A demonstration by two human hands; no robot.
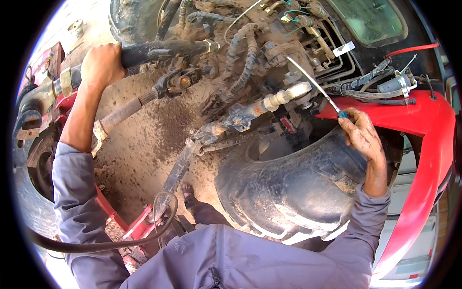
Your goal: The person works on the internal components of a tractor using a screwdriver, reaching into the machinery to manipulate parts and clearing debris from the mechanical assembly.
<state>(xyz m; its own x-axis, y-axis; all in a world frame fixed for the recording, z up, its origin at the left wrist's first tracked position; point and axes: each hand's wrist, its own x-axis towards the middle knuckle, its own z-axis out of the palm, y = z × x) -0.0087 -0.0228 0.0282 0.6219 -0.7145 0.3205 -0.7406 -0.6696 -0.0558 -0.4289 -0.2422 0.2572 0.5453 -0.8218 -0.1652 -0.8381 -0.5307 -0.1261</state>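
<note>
My left hand (102, 63) is wrapped round a thick black tube (159, 52), which runs from a threaded metal fitting at the left to a metal collar near the top middle. In my right hand (363, 134) is a long thin screwdriver (315, 83); a bit of its blue handle shows between the fingers. Its shaft slants up and left, and the tip lies near a dirt-caked block of valves and fittings (275, 54). Whether the tip touches it I cannot tell. Below lies a worn metal lift arm (245, 115) with a pale cylindrical end.
A big black tractor tyre (288, 183) stands below my right hand, beside a red fender (418, 115). Dusty hoses (243, 60) and metal pipes crowd the top. A drive shaft (127, 111) crosses the gap at left. A dark cable (101, 246) loops across my left sleeve.
</note>
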